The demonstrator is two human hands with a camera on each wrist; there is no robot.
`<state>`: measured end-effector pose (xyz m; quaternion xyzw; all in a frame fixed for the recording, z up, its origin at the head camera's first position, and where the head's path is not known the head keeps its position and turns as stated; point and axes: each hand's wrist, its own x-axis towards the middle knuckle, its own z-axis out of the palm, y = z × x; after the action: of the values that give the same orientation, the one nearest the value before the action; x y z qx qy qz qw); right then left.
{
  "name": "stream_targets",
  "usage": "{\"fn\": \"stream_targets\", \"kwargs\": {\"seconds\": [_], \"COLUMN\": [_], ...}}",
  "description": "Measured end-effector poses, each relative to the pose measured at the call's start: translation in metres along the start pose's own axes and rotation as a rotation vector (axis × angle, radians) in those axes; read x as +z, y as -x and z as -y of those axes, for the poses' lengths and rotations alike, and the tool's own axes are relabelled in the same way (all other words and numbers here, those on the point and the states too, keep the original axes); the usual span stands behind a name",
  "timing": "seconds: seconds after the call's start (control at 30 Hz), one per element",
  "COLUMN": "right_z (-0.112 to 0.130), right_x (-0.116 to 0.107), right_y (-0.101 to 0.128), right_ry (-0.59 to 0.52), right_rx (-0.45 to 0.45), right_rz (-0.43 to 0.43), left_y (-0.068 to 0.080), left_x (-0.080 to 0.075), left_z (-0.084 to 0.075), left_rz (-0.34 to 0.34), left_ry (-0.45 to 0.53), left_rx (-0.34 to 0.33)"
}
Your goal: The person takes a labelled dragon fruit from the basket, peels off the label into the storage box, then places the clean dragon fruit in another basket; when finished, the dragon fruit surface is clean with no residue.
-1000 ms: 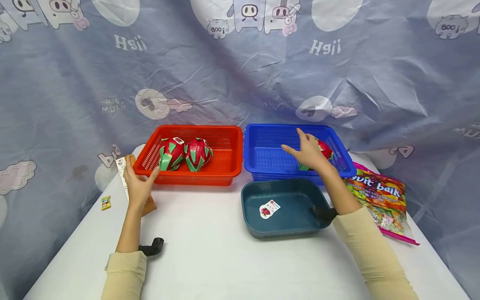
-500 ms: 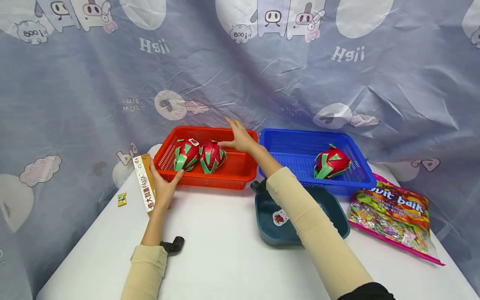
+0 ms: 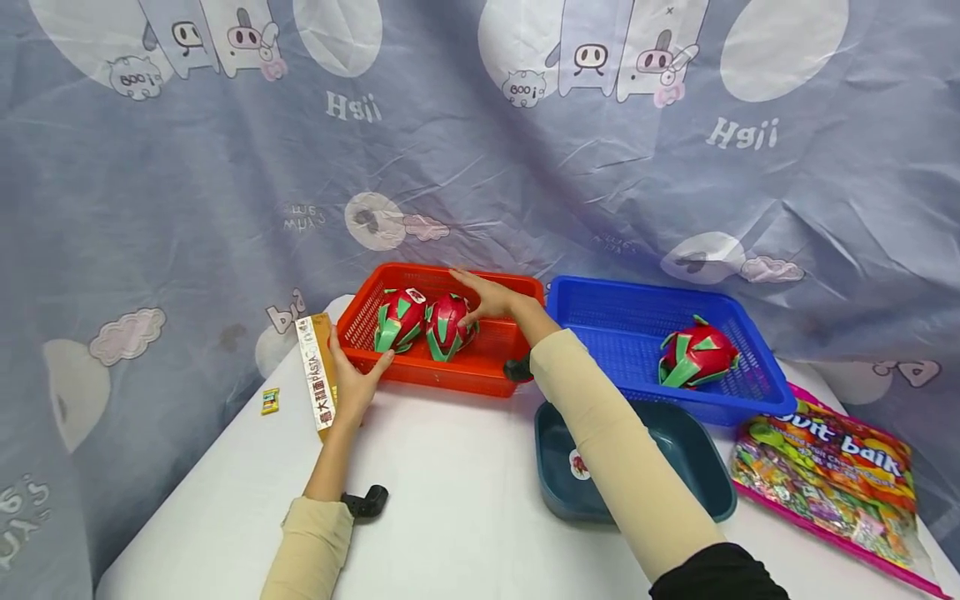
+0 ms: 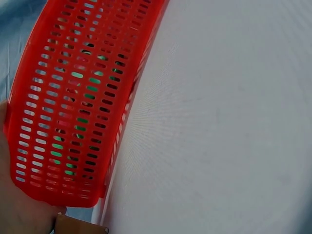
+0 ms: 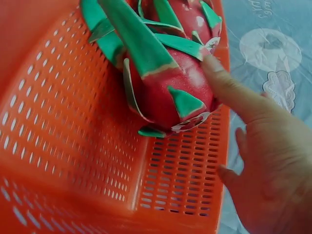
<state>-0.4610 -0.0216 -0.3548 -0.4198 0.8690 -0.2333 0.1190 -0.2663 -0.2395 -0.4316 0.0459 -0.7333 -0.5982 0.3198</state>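
Just left of your right hand (image 3: 491, 300), inside the red basket (image 3: 442, 377), lies a fruit (image 3: 447, 329); one outstretched digit appears to touch it, and your fingers are extended, grasping nothing. A second fruit (image 3: 401, 317) sits against it, between your two hands. Your left hand (image 3: 352, 379) touches the basket's near left corner, thumb spread away from straight fingers, not clenched. Just left of that hand is a box (image 3: 318, 375), with a yellow packet (image 3: 270, 401) farther left on the table (image 3: 427, 500). Right of your right hand is the blue basket (image 3: 607, 354), holding a third fruit (image 3: 701, 357). Your right sleeve (image 3: 622, 450) crosses above the tub (image 3: 697, 450), and a candy bag (image 3: 832, 475) lies well to its right.
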Motion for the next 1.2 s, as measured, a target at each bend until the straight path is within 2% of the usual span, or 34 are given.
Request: {"fn": "stream_targets", "kwargs": {"seconds": [0.13,0.3,0.57,0.77,1.0,1.2], "right_z": [-0.006,-0.009,-0.010,-0.009,-0.011,-0.014], "right_x": [0.005,0.008,0.005,0.007,0.007,0.008], "right_y": [-0.002,-0.001,-0.003,-0.008,-0.016,-0.017], "right_ry": [-0.017,-0.022,0.059,0.080,0.159,0.165], "right_rx": [0.055,0.062,0.050,0.026,0.033,0.006], "right_rz": [0.102,0.187,0.157,0.124,0.129,0.138], "left_y": [0.003,0.004,-0.002,-0.002,-0.013,-0.012], "left_x": [0.000,-0.002,-0.006,-0.008,-0.002,0.000], "left_z": [-0.001,-0.001,0.002,0.004,0.033,0.037], "left_rz": [0.008,0.016,0.009,0.000,0.006,-0.002], "left_ry": [-0.003,0.000,0.024,0.019,0.028,0.017], "left_rx": [-0.017,-0.027,-0.008,-0.005,-0.024,-0.011]}}
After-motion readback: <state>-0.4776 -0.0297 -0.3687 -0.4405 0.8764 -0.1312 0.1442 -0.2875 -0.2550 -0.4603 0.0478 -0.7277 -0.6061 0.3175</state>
